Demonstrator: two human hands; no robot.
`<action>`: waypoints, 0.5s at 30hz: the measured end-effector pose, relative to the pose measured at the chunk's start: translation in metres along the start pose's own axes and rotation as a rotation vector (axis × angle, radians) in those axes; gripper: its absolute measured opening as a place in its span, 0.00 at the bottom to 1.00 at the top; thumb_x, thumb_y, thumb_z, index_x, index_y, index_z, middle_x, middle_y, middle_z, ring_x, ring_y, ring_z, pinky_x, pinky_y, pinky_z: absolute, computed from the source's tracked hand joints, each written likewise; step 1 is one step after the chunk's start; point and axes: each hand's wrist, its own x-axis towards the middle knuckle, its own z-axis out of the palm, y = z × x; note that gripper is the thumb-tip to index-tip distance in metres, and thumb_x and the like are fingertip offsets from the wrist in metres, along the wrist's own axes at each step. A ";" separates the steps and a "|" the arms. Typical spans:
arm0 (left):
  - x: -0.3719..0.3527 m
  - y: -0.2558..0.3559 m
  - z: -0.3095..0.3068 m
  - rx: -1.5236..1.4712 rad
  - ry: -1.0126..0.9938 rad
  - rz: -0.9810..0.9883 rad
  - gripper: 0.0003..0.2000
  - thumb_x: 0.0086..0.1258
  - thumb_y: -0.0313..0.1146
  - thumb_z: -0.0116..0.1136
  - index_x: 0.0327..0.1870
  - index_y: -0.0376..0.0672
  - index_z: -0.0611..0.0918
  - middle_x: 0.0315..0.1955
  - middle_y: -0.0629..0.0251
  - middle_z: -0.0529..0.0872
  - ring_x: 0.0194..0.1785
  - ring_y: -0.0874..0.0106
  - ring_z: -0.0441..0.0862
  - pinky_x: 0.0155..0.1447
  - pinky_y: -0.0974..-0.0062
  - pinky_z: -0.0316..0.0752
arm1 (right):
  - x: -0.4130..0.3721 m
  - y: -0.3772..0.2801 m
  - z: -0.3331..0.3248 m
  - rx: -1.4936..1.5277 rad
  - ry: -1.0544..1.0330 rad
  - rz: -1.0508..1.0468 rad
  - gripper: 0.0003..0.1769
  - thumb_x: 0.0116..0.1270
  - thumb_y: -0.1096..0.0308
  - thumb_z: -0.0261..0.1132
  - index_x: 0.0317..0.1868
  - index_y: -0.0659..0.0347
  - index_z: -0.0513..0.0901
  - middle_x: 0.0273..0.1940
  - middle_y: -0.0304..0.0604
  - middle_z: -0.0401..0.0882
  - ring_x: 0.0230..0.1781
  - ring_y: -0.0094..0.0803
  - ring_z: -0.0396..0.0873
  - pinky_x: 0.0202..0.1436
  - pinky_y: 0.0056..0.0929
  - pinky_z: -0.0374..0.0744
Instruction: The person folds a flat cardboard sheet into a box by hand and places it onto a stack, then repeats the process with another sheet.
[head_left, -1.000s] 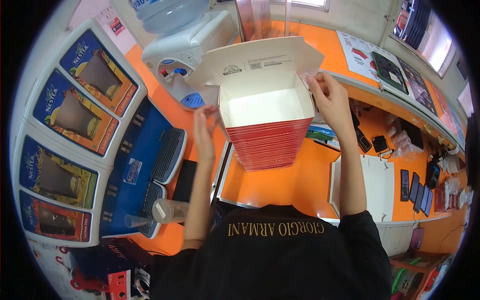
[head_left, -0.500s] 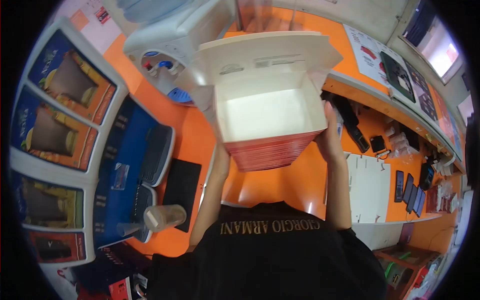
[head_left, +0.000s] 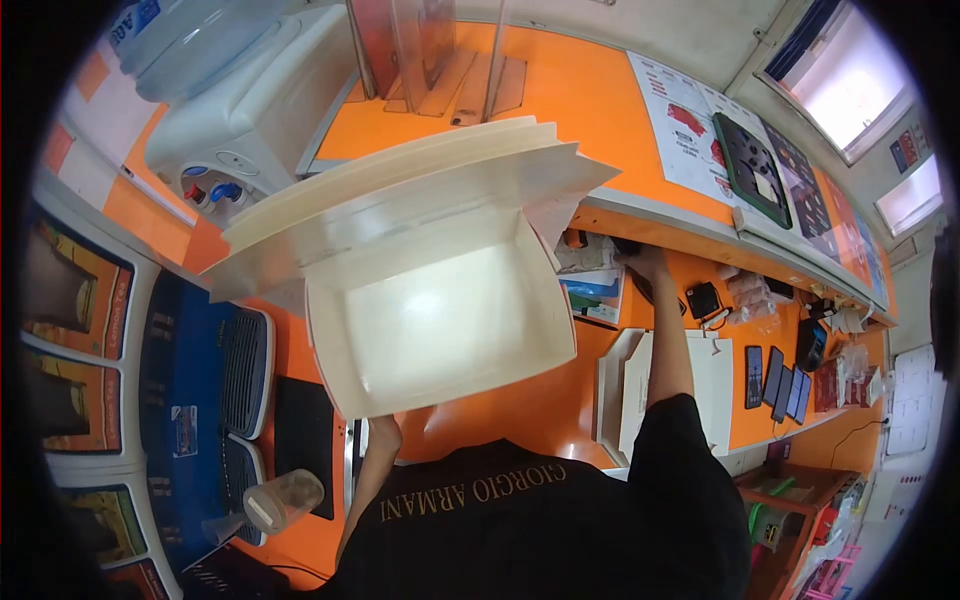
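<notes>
— Cardboard box [head_left: 440, 320]: where is it found?
— It is held up close under the camera, above the orange counter [head_left: 540, 395]. It is tilted, with the open mouth turned upward. A smooth, matt, cream-white inside is shown, with a squarish floor and sloping walls.
— And the lid?
— A wide lid flap [head_left: 400, 205] is spread out behind the box. Thin layered edges are fanned along its far rim, like several sheets nested together. A pointed side flap [head_left: 560, 215] is seen at the right.
— How is it gripped?
— The left hand is hidden under the box. Only the bare left forearm [head_left: 378, 455] is seen running up to it, so the state of those fingers cannot be told. The right hand [head_left: 645, 263] is seen just past the box's right wall, beside a shelf under the counter. Whether the box is touched by it, or whether its fingers are curled, cannot be told.
— What is set around?
— At the far left, a glossy white water dispenser [head_left: 250, 120] with red and blue taps is seen. Below it are a blue drinks machine [head_left: 190, 370] with ribbed grey grilles, a clear plastic cup [head_left: 282, 500] lying on its side, and a flat black mat [head_left: 305, 440]. At the right, flat white card [head_left: 715, 365] and a row of dark phones [head_left: 780, 375] are laid out.
</notes>
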 end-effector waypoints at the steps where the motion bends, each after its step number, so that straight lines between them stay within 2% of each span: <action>1: -0.003 0.005 0.005 0.546 0.205 -0.031 0.36 0.71 0.61 0.34 0.69 0.40 0.56 0.67 0.60 0.60 0.70 0.67 0.56 0.71 0.64 0.53 | 0.001 -0.009 -0.015 0.354 -0.138 0.062 0.40 0.47 0.59 0.69 0.61 0.66 0.67 0.59 0.58 0.69 0.58 0.48 0.69 0.63 0.39 0.67; 2: -0.006 0.010 0.010 1.094 0.408 -0.069 0.36 0.70 0.61 0.35 0.69 0.40 0.57 0.67 0.60 0.61 0.70 0.66 0.57 0.70 0.64 0.54 | 0.001 -0.013 -0.022 0.708 -0.276 0.130 0.42 0.45 0.59 0.71 0.60 0.67 0.67 0.58 0.57 0.70 0.56 0.48 0.71 0.62 0.38 0.68; 3: -0.009 0.010 0.014 1.276 0.475 -0.121 0.36 0.70 0.62 0.36 0.69 0.40 0.57 0.67 0.60 0.61 0.70 0.66 0.57 0.70 0.64 0.54 | 0.008 -0.008 -0.020 0.708 -0.289 0.145 0.42 0.45 0.59 0.71 0.60 0.67 0.67 0.58 0.57 0.70 0.56 0.48 0.71 0.62 0.38 0.68; 5: -0.010 0.013 0.016 1.268 0.436 -0.117 0.37 0.70 0.62 0.36 0.69 0.40 0.57 0.67 0.60 0.61 0.70 0.65 0.57 0.70 0.63 0.54 | 0.022 0.005 -0.019 0.336 -0.415 0.074 0.33 0.39 0.53 0.75 0.47 0.60 0.81 0.51 0.50 0.79 0.57 0.41 0.72 0.60 0.35 0.69; 9: -0.018 0.013 0.019 1.248 0.373 -0.118 0.38 0.68 0.63 0.38 0.69 0.40 0.56 0.67 0.59 0.61 0.70 0.64 0.58 0.70 0.63 0.55 | -0.005 -0.009 -0.025 0.258 -0.313 0.155 0.36 0.37 0.54 0.76 0.48 0.64 0.78 0.48 0.55 0.79 0.54 0.46 0.73 0.57 0.36 0.72; 10: -0.020 0.018 0.021 1.250 0.363 -0.113 0.38 0.68 0.63 0.38 0.69 0.40 0.56 0.67 0.59 0.61 0.70 0.64 0.58 0.70 0.63 0.55 | -0.024 -0.018 -0.026 0.159 -0.111 0.097 0.41 0.38 0.55 0.75 0.53 0.67 0.73 0.49 0.58 0.76 0.53 0.49 0.73 0.56 0.36 0.72; 11: -0.024 0.022 0.023 1.247 0.339 -0.051 0.38 0.68 0.63 0.38 0.69 0.40 0.56 0.67 0.59 0.61 0.70 0.64 0.58 0.70 0.62 0.55 | -0.043 -0.029 -0.027 0.060 0.091 0.042 0.45 0.39 0.55 0.75 0.57 0.70 0.67 0.50 0.61 0.73 0.51 0.52 0.73 0.55 0.37 0.73; 12: -0.024 0.028 0.024 1.206 0.298 0.045 0.39 0.68 0.64 0.39 0.69 0.40 0.56 0.67 0.59 0.62 0.70 0.63 0.58 0.70 0.62 0.55 | -0.062 -0.046 -0.029 0.066 0.077 0.044 0.45 0.39 0.55 0.75 0.57 0.70 0.67 0.50 0.61 0.73 0.51 0.52 0.73 0.55 0.37 0.73; 14: -0.025 0.049 0.027 0.978 0.128 0.385 0.39 0.67 0.64 0.39 0.69 0.40 0.56 0.67 0.59 0.62 0.69 0.63 0.58 0.70 0.62 0.55 | -0.107 -0.085 -0.030 0.246 -0.074 0.267 0.51 0.38 0.52 0.76 0.59 0.72 0.64 0.52 0.64 0.71 0.55 0.53 0.71 0.58 0.40 0.71; 15: -0.023 0.063 0.030 0.891 0.061 0.488 0.40 0.67 0.64 0.40 0.69 0.40 0.56 0.67 0.59 0.62 0.69 0.62 0.58 0.70 0.62 0.55 | -0.130 -0.099 -0.022 0.321 -0.110 0.287 0.50 0.38 0.52 0.76 0.59 0.71 0.65 0.53 0.64 0.70 0.56 0.53 0.70 0.59 0.42 0.70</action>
